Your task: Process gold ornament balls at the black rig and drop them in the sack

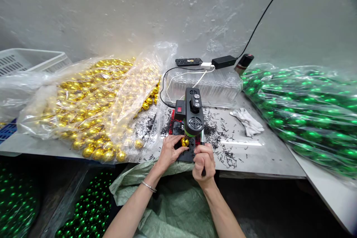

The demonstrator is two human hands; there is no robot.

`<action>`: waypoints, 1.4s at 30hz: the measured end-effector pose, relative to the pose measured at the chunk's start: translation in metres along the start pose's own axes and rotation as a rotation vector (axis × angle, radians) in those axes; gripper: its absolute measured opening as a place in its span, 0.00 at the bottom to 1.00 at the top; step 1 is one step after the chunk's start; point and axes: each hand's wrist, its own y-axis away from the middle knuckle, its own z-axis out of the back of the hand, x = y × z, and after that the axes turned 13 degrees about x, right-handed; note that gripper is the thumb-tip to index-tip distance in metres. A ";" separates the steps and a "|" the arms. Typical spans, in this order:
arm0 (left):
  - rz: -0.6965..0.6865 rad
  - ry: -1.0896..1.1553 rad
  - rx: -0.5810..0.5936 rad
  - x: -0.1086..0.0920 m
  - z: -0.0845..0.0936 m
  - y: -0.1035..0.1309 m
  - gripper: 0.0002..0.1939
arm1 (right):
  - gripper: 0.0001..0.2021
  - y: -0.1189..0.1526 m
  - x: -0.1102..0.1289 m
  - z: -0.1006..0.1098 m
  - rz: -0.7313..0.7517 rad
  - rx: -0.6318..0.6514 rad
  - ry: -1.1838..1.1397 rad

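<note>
A shiny gold ball sits under the round head of a small black bench machine. My left hand pinches this ball between thumb and fingers. My right hand is wrapped round a dark lever handle at the machine's right side. A switch box with a red button is fixed on the machine's left. Short dark scraps and some red ones lie scattered about the machine's base.
A clear plastic bag of gold balls spreads over the left of the table, one of green balls over the right. Behind the machine are clear plastic pieces and a black power adapter. A white glove lies right. A green woven sack hangs below.
</note>
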 end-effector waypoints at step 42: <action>0.339 0.044 -0.267 0.028 0.145 -0.097 0.18 | 0.11 -0.040 0.035 0.031 -0.193 0.056 -0.127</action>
